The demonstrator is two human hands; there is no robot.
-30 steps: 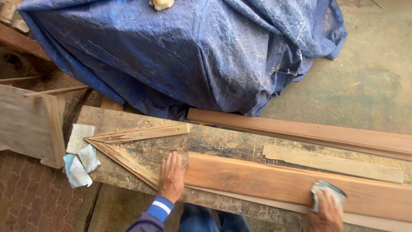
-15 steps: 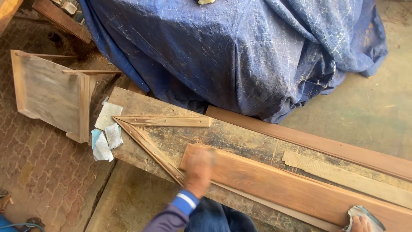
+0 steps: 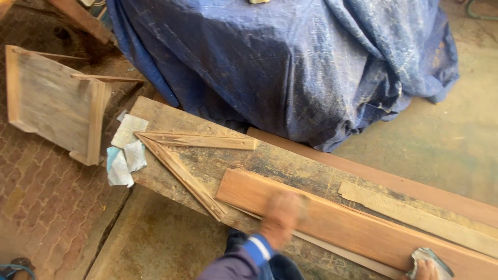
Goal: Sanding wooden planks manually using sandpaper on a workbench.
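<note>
The reddish wooden plank [image 3: 358, 228] lies lengthwise on the worn workbench [image 3: 181, 127], in front of a large blue tarpaulin [image 3: 280, 62]. The left hand [image 3: 280, 215], blurred, presses flat on the plank; its grip cannot be told. The right hand [image 3: 423, 269] clutches crumpled sandpaper [image 3: 430, 257] against the plank.

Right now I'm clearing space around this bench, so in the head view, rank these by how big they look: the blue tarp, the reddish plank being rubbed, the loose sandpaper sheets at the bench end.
1. Blue tarp, by far the largest.
2. Reddish plank, running out of frame.
3. Sandpaper sheets, smallest.
</note>
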